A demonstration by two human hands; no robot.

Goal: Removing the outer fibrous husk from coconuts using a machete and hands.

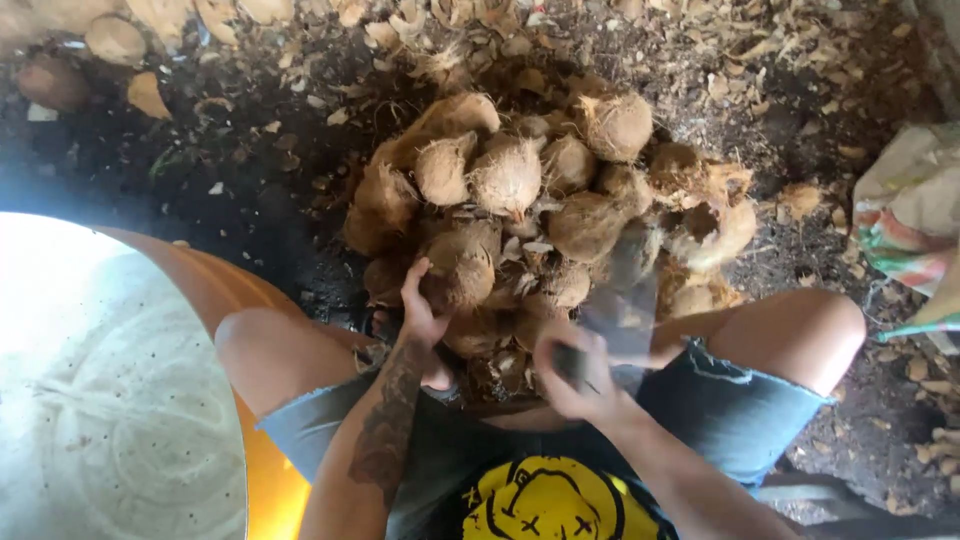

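Left hand (418,318) grips round fibrous coconut (460,268); right hand (575,378) holds blurred blade (622,300).

Coconuts (540,200): tan-brown, fibrous husks. Ground (200,170): dark brown-black, strewn with pale husk scraps. Shorts (730,410): blue-grey denim. Shirt (550,500): dark with yellow print. Basin (250,300): orange. Sack (910,210): white, with green and red stripes.

Low in the frame's centre, the tattooed left forearm reaches upward, its left hand (420,310) cupped with fingers spread, while the right hand (575,375), motion-blurred, is closed in a fist just right of it.
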